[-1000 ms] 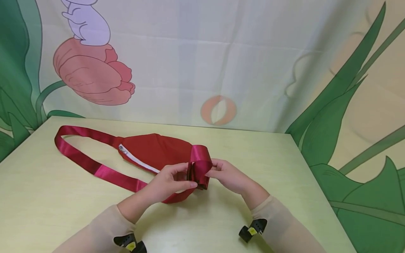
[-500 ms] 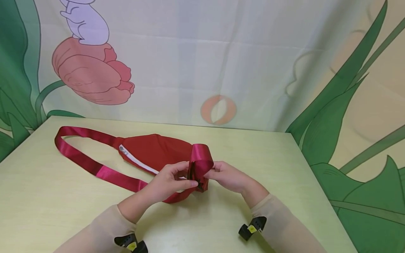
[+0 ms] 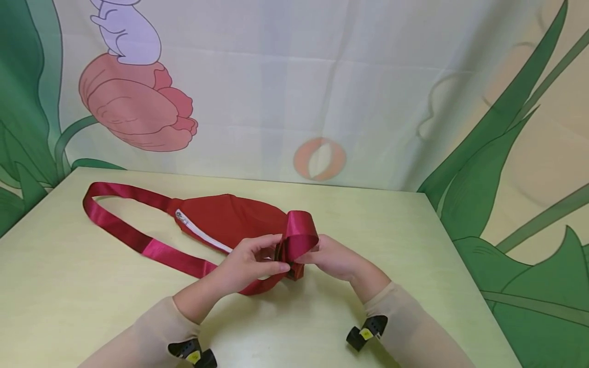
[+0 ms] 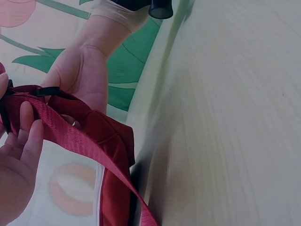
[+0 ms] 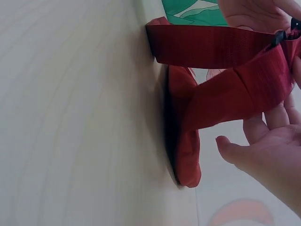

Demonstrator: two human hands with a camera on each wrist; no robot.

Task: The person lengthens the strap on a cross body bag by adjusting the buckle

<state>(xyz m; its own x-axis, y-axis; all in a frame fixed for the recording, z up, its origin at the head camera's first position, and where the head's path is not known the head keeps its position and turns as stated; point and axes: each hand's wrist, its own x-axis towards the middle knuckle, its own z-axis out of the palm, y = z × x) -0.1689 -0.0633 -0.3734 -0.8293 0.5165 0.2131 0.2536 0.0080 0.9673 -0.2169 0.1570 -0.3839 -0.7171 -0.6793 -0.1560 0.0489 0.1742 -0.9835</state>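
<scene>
A red waist bag (image 3: 234, 217) with a white zipper (image 3: 202, 234) lies on the table. Its shiny crimson strap (image 3: 121, 230) loops out to the left and round to the bag's right end. There my left hand (image 3: 244, 263) pinches the strap between thumb and fingers. Opposite it, my right hand (image 3: 338, 258) holds a raised strap loop (image 3: 301, 230), its fingertips partly hidden behind the webbing. Black buckle parts (image 5: 280, 37) show between the hands in the right wrist view. In the left wrist view, a black piece (image 4: 49, 91) sits on the strap's upper edge.
The pale wooden table (image 3: 391, 230) runs back to a printed curtain (image 3: 377, 102) with plants and a flower. A black wrist camera (image 3: 356, 338) sits on the right sleeve, another black camera (image 3: 202, 359) on the left.
The raised strap loop has shifted slightly right and leans more towards my right hand. My left hand keeps its pinch, and the bag lies almost where it was.
</scene>
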